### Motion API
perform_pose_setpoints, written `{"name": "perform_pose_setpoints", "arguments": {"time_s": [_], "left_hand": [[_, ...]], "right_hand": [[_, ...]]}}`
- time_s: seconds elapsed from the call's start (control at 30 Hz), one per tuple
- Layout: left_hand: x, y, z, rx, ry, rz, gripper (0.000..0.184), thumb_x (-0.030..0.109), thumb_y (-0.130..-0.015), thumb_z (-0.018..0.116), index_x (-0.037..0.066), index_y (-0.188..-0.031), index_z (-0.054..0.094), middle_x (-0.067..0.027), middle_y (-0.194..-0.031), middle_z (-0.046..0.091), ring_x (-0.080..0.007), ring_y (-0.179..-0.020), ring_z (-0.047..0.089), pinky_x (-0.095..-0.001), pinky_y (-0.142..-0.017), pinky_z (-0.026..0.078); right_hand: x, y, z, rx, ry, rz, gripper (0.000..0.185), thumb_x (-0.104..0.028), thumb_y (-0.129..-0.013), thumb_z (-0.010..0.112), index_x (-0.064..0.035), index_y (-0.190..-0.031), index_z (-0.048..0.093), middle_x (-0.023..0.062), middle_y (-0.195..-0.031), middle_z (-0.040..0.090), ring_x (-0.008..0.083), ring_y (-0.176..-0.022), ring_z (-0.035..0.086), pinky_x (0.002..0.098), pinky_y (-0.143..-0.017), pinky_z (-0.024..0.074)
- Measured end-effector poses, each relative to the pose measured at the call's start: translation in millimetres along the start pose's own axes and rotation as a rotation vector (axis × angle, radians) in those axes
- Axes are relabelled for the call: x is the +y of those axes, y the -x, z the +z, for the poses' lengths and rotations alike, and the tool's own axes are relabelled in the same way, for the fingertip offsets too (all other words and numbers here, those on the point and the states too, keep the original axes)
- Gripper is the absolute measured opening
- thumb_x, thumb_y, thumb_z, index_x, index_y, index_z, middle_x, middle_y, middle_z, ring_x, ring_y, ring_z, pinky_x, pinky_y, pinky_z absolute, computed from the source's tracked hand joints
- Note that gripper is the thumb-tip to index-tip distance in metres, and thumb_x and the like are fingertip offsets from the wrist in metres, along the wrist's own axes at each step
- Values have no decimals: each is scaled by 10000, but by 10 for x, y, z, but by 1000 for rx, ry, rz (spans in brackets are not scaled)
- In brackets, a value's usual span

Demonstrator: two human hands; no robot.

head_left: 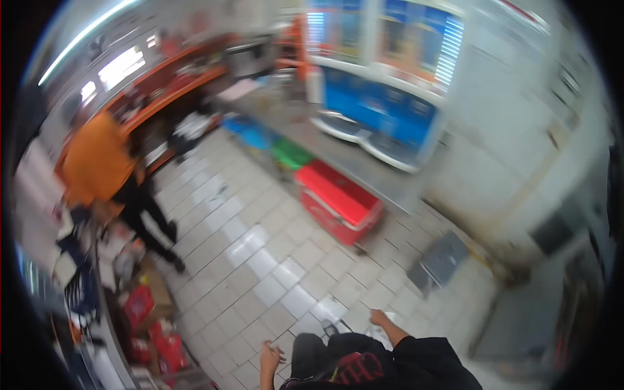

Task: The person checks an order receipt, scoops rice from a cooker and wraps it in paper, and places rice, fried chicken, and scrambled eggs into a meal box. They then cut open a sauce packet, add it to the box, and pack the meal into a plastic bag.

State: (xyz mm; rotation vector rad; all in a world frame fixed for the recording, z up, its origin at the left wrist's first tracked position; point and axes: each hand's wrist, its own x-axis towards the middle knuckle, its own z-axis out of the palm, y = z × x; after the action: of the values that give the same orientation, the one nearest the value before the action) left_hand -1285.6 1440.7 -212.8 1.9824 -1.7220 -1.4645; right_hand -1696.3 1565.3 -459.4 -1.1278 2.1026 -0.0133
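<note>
A grey panel (pixel 443 259) lies on the tiled floor (pixel 214 286) beyond a person's right hand (pixel 378 318), its long axis slanting from lower left to upper right, near a red cooler (pixel 341 195). The right hand's fingers curl, grip unclear; the left hand (pixel 272 356) hangs loosely, fingers parted.

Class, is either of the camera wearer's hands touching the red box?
No: floor tiles show between the red box and both the left hand and right hand.
</note>
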Motion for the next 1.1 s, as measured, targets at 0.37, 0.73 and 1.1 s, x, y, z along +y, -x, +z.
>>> {"name": "perform_pose_setpoints", "arguments": {"time_s": [0.37,0.73,1.1], "left_hand": [[-660,-2391,-1175,-462,84,-140,563,307,-857,487,125,-1333,248,-200,-1197,476,-285,-1041,514,-398,-791,463],[1637,-6164,-3539,-411,-244,323,619,82,-670,674,156,-1231,423,-225,-1213,446,-374,-1153,387,-416,-902,395],[1457,-8849,-4801,-19,-210,338,359,89,-663,494,77,-1015,564,-228,-1058,530,-396,-1098,396,-444,-948,304]], "right_hand": [[-5387,-2786,-1853,-78,-129,-671,338,-181,-789,513,-32,-1089,466,262,-902,576,412,-864,551,455,-754,439],[-6524,-4383,-4036,450,-358,-526,434,-58,-793,542,-58,-1196,380,200,-1017,551,385,-950,545,393,-822,425],[-8331,-6459,-6294,844,-305,-690,373,74,-761,418,-49,-1102,505,213,-1096,504,389,-1001,493,418,-839,406]]}}
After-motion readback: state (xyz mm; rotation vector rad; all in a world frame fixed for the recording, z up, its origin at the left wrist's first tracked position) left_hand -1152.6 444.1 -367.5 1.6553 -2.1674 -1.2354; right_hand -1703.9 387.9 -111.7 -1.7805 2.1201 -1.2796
